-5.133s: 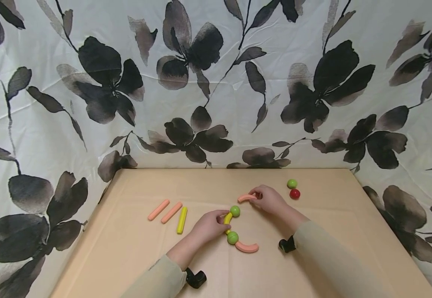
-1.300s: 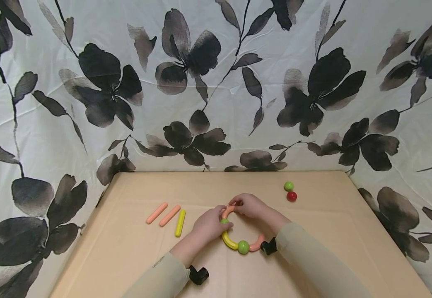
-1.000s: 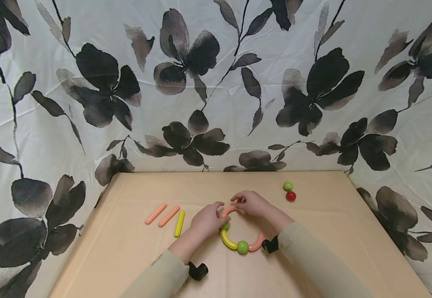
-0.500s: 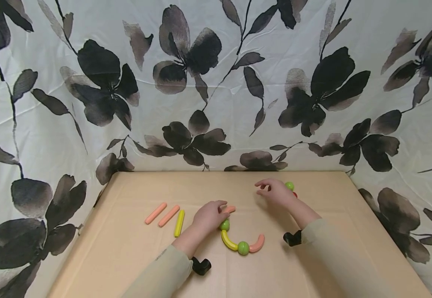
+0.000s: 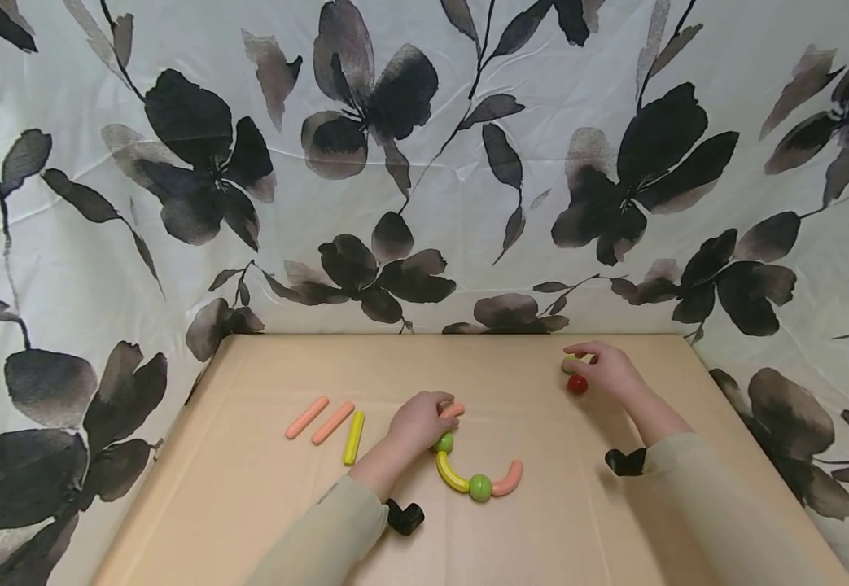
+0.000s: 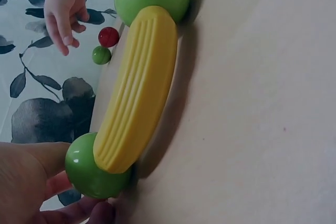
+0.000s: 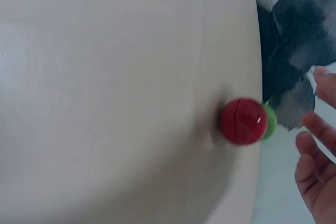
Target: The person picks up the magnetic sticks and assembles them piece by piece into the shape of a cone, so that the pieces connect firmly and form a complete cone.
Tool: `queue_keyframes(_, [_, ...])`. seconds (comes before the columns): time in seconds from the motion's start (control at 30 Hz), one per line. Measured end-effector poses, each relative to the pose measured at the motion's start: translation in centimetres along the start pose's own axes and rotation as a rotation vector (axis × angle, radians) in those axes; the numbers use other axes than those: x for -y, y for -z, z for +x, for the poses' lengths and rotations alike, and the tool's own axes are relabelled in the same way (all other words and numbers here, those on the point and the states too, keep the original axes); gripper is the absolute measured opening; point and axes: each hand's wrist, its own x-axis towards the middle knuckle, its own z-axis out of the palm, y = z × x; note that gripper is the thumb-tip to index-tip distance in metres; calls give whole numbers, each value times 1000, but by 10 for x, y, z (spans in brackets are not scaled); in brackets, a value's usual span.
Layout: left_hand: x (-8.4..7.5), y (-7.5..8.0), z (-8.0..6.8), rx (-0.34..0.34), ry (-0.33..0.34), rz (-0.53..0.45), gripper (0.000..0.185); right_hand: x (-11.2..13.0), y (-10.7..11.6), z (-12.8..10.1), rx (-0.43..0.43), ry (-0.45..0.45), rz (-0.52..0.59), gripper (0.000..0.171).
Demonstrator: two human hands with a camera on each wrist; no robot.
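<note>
The left hand (image 5: 417, 425) rests on the near end of a half-built ring of plastic toy pieces, fingers curled round the small green plastic ball (image 5: 444, 443) and the salmon-pink curved piece (image 5: 452, 410) above it. From that ball a yellow ribbed curved piece (image 5: 450, 473) runs to a 2nd green ball (image 5: 479, 487) and a 2nd salmon curved piece (image 5: 507, 479). The right hand (image 5: 606, 370) is well apart, at the far right of the tan table (image 5: 263, 488), fingers loosely spread over a loose green ball (image 5: 566, 364) and a red ball (image 5: 577, 384); it grips neither. By my reading, this is the fetch-a-connector step: the next move calls for pinching 1 ball cleanly and carrying it to the pink piece's free end.
</note>
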Motion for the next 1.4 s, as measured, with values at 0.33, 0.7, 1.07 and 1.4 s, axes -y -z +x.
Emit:
queue_keyframes(0.33, [-2,0,6,45,29,-39,46,-27,-4,13,97,-120,80,55])
queue_keyframes(0.7, [-2,-3,8,49,36,-36,40,-41,-14,21,130,-169,109,56])
queue_keyframes(1.07, [-1,-5,8,44,45,-50,37,-39,-15,26,120,-159,70,53])
queue_keyframes(1.4, [-2,-5,10,36,67,-60,35,-31,-12,20,49,-131,95,51])
